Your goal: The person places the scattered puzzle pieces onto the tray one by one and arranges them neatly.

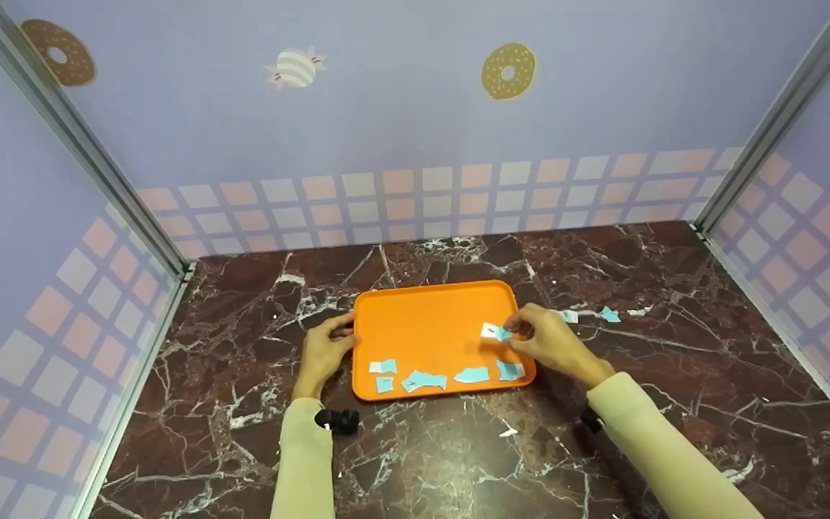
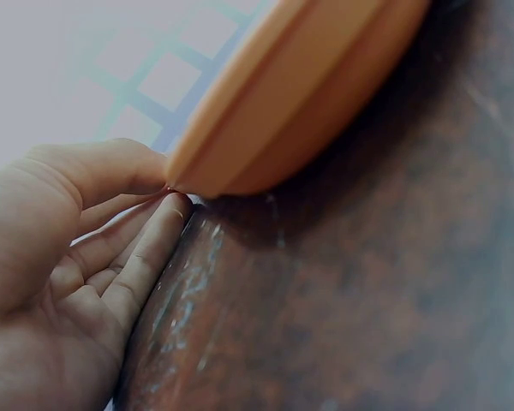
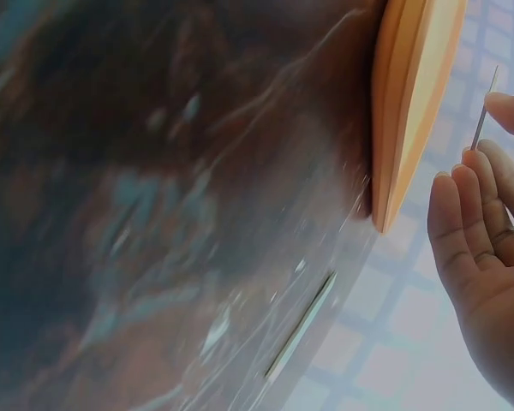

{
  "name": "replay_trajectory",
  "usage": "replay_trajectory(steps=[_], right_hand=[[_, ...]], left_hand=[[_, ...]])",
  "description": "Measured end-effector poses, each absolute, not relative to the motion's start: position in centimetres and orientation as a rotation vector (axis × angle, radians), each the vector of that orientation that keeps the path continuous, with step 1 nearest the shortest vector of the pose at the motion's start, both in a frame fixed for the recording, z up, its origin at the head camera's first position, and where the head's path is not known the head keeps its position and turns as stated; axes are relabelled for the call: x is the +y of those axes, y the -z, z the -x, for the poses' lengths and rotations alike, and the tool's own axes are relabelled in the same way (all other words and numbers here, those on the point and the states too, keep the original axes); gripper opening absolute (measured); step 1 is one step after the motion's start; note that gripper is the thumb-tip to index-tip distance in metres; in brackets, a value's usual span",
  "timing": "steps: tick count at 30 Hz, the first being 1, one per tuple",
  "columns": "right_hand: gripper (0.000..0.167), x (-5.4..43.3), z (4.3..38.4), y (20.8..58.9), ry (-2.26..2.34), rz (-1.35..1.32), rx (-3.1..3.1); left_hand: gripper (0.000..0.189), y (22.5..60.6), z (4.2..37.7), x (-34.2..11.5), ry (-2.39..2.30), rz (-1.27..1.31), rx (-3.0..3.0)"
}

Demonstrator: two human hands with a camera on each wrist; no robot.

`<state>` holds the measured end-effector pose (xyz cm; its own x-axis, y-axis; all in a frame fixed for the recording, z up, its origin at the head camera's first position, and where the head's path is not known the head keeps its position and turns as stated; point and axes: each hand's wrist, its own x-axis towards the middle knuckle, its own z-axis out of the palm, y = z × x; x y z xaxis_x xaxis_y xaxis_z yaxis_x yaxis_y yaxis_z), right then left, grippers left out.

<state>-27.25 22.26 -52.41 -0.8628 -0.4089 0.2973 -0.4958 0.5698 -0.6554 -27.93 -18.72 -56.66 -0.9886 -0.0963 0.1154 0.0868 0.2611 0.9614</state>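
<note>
An orange tray (image 1: 422, 321) lies on the dark marbled table. My left hand (image 1: 325, 352) grips its left edge; in the left wrist view the thumb (image 2: 124, 167) meets the tray rim (image 2: 231, 171), with the fingers at its underside. Over the tray's right part, my right hand (image 1: 552, 340) pinches a small white-and-blue paper piece (image 1: 491, 331) between thumb and fingertips. The right wrist view shows this piece (image 3: 482, 116) edge-on, raised off the tray. Along the tray's near side lie several jagged light-blue pieces, among them a wide one (image 1: 426, 381) and a corner one (image 1: 509, 370).
On the table right of the tray lie more pieces, a blue one (image 1: 609, 314) and a white-and-blue one (image 1: 569, 316) partly behind my right hand. Patterned lilac walls (image 1: 400, 115) enclose the table at the back and both sides.
</note>
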Motion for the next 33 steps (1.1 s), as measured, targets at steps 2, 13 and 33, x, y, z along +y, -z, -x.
replay_trajectory(steps=[2, 13, 33], right_hand=[[0.016, 21.8, 27.2, 52.4, -1.178, -0.788, -2.690], [0.016, 19.1, 27.3, 52.3, -1.201, -0.832, -2.738], [0.018, 14.8, 27.7, 52.6, -1.144, -0.987, -2.746]], left_hand=[[0.043, 56.6, 27.9, -18.7, 1.821, -0.014, -2.380], [0.042, 56.6, 27.9, -18.6, 1.839, -0.023, -2.357], [0.043, 56.6, 28.0, -18.6, 1.848, -0.047, -2.370]])
